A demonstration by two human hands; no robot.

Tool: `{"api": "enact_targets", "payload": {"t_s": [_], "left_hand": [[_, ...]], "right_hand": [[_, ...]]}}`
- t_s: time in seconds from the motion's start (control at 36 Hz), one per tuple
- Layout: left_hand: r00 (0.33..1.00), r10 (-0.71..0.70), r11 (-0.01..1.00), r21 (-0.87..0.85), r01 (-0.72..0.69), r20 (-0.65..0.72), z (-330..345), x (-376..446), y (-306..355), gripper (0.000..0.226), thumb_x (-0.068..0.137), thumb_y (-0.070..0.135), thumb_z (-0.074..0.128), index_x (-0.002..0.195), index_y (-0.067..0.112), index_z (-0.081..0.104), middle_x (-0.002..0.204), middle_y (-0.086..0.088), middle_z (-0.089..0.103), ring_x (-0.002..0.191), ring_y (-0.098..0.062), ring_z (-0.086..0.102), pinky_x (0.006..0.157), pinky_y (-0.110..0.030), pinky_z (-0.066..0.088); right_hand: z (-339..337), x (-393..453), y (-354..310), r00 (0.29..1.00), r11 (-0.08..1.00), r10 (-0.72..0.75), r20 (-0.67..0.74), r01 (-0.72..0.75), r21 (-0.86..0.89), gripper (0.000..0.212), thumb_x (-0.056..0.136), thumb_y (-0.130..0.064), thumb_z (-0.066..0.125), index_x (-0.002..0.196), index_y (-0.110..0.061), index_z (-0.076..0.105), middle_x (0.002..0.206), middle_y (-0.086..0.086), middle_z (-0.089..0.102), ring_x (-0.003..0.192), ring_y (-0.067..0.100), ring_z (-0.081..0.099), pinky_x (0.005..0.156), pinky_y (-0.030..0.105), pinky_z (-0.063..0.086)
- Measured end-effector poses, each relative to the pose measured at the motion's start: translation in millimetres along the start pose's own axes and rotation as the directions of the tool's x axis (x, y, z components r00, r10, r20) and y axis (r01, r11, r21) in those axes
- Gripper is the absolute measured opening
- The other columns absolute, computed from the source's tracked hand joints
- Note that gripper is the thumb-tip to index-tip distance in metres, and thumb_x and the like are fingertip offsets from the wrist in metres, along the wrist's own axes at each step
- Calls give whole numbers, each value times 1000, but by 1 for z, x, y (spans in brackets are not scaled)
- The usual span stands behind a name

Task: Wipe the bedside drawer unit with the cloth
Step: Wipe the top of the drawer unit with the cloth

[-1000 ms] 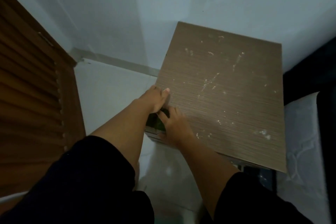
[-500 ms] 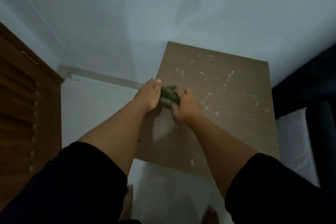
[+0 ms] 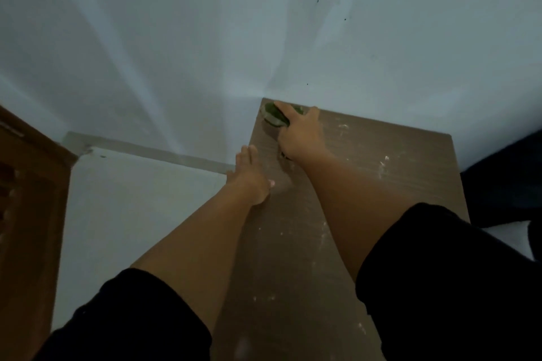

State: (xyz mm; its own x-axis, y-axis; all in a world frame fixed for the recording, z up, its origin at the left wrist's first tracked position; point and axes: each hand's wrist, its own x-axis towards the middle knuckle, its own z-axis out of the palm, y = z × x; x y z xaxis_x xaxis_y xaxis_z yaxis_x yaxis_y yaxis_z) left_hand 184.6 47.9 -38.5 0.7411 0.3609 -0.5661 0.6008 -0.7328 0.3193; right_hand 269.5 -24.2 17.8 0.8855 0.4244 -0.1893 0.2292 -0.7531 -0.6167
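The right hand (image 3: 299,135) lies spread flat over the green cloth (image 3: 274,116), pressing it onto the far left corner of the drawer unit (image 3: 366,173), against the wall (image 3: 205,38). Most of the cloth is hidden under the palm. The left hand (image 3: 249,179) rests on the unit's left edge with fingers straight. White specks dot the top; its drawers are out of sight.

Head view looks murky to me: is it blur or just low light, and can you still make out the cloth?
Head view: dim, bluish light, soft detail throughout, wide-angle bending at the edges; the green cloth shows under the right hand at the drawer unit's far left corner; white specks stay visible.
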Motion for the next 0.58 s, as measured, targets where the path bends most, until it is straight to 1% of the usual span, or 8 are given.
{"api": "enact_targets", "payload": {"t_s": [0.17, 0.25, 0.31, 0.33, 0.39, 0.44, 0.5, 0.58], "left_hand": [[998, 30, 983, 180, -41, 62, -14, 23, 7, 104, 88, 37, 61, 148, 4, -18, 157, -9, -24, 147, -25, -14, 118, -47, 5], [997, 39, 978, 204, -51, 59, -14, 25, 9, 103, 89, 36, 61, 147, 4, -18, 157, -10, -24, 147, -26, -13, 118, -47, 5], [998, 42, 980, 194, -52, 54, -12, 25, 8, 103, 89, 36, 61, 147, 5, -18, 157, -9, -24, 147, -25, -14, 118, -47, 4], [998, 42, 981, 189, -51, 52, -12, 25, 8, 103, 89, 36, 61, 148, 5, -18, 157, -9, -24, 147, -24, -14, 118, -46, 4], [998, 39, 983, 178, -48, 51, -11, 26, 7, 103, 89, 37, 61, 148, 6, -18, 157, -7, -24, 147, -23, -15, 118, -47, 3], [998, 31, 983, 181, -39, 49, -12, 27, 7, 104, 88, 37, 61, 148, 8, -19, 157, -7, -24, 147, -23, -15, 118, -47, 3], [998, 20, 979, 202, -31, 54, -12, 26, 9, 104, 88, 36, 61, 148, 7, -19, 157, -9, -23, 147, -24, -14, 118, -47, 4], [998, -20, 961, 277, 4, 56, -16, 27, 17, 104, 88, 35, 62, 148, 4, -17, 158, -12, -20, 147, -27, -13, 118, -47, 5]], "right_hand": [[18, 44, 3, 1000, 999, -2, 14, 2, -41, 51, 95, -25, 47, 144, -31, 37, 136, 13, 24, 122, 32, 40, 110, 41, 36], [27, 51, 12, 997, 964, -11, 70, 29, -263, 54, 92, -32, 51, 144, -29, 37, 145, 14, 19, 133, 32, 28, 113, 42, 30], [32, 54, 19, 993, 897, -83, 81, 110, -428, 56, 94, -39, 46, 147, -33, 30, 155, 12, 10, 141, 32, 17, 112, 46, 24], [36, 56, 22, 987, 878, -116, 109, 153, -453, 56, 96, -41, 42, 149, -35, 24, 159, 9, 3, 145, 32, 8, 114, 48, 19], [43, 61, 27, 968, 866, -163, 189, 232, -442, 57, 99, -42, 32, 152, -36, 12, 161, 2, -11, 149, 26, -10, 118, 50, 3], [53, 67, 30, 950, 869, -174, 259, 271, -413, 56, 101, -39, 25, 153, -32, 5, 161, -1, -15, 149, 20, -15, 118, 48, -5], [60, 68, 33, 943, 873, -166, 288, 276, -402, 56, 102, -36, 22, 153, -29, 1, 161, -3, -14, 149, 17, -15, 119, 46, -6], [66, 71, 37, 953, 883, -165, 254, 258, -393, 54, 103, -33, 20, 153, -29, 0, 161, -5, -13, 149, 15, -13, 119, 43, -5]]}}
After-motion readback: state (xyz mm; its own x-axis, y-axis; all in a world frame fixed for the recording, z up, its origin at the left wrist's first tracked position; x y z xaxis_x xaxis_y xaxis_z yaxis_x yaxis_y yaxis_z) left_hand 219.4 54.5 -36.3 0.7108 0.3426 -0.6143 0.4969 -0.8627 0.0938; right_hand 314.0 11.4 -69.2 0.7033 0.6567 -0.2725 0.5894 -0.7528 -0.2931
